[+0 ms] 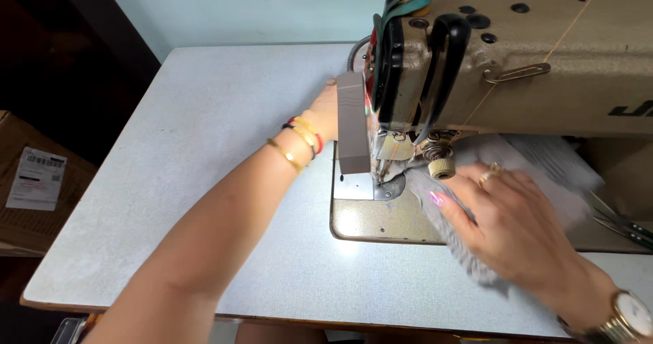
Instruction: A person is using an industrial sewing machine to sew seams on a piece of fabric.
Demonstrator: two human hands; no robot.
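Our right hand lies open on grey cloth at four o'clock; left hand's grip is hidden behind the sewing machine. Pale table; cardboard box, white label, at nine.

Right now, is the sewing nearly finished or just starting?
Done: the soft grey fabric already lies under the beige industrial sewing machine. In hand: the right hand presses it flat, and the left hand reaches behind the needle area. Left: I can't see any finished seam, so how much remains is unclear.
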